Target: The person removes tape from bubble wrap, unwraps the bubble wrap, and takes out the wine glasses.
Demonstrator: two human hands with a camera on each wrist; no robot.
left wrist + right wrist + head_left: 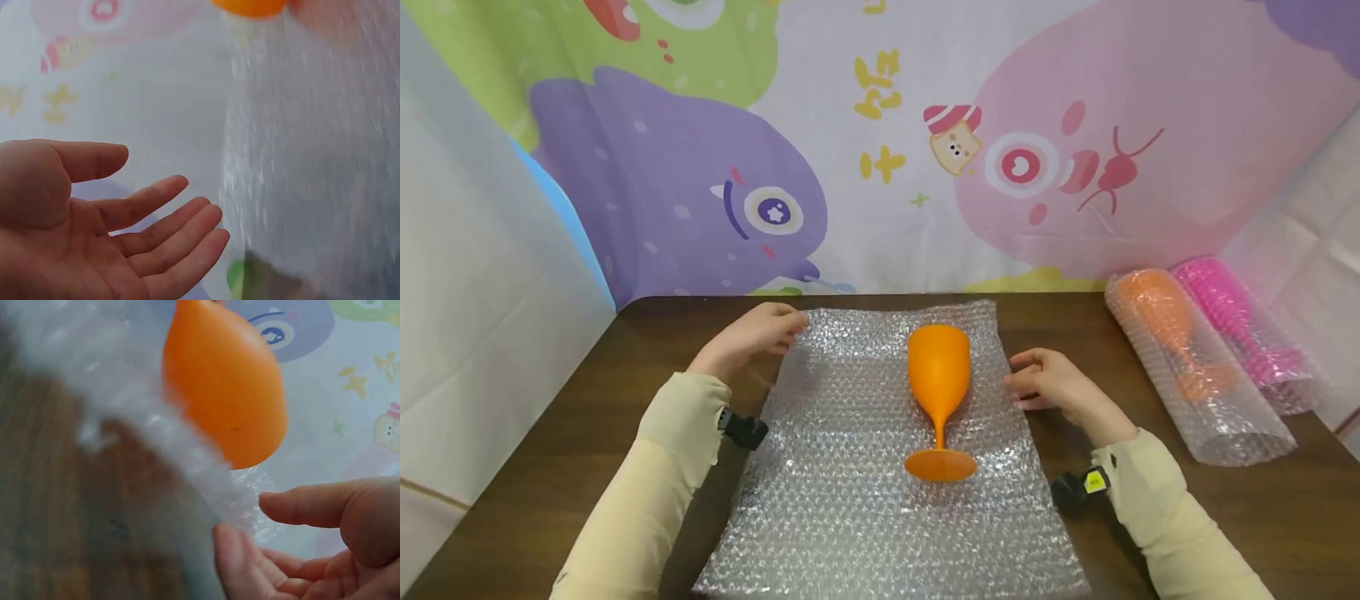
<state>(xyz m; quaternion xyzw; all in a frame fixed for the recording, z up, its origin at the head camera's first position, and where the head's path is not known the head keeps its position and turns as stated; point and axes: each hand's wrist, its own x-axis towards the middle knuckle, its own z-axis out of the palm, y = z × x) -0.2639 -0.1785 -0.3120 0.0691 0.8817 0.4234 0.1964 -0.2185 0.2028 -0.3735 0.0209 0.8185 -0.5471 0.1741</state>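
Observation:
An orange goblet [938, 375] lies on its side on a sheet of bubble wrap [850, 467], bowl toward the back and foot toward me. At the sheet's back left corner is my left hand [756, 329]. In the left wrist view, that hand's fingers [181, 250] are spread and loosely straight beside the wrap. My right hand [1048, 385] is at the sheet's right edge, level with the goblet's bowl. The right wrist view shows its thumb and forefinger apart around the edge of the wrap, close to the bowl.
On the right of the dark wooden table [647, 333] lie an orange goblet [1161, 312] and a pink goblet [1217, 292], each rolled in bubble wrap. A cartoon-printed cloth [880, 217] hangs behind the table. White walls [482, 275] stand at both sides.

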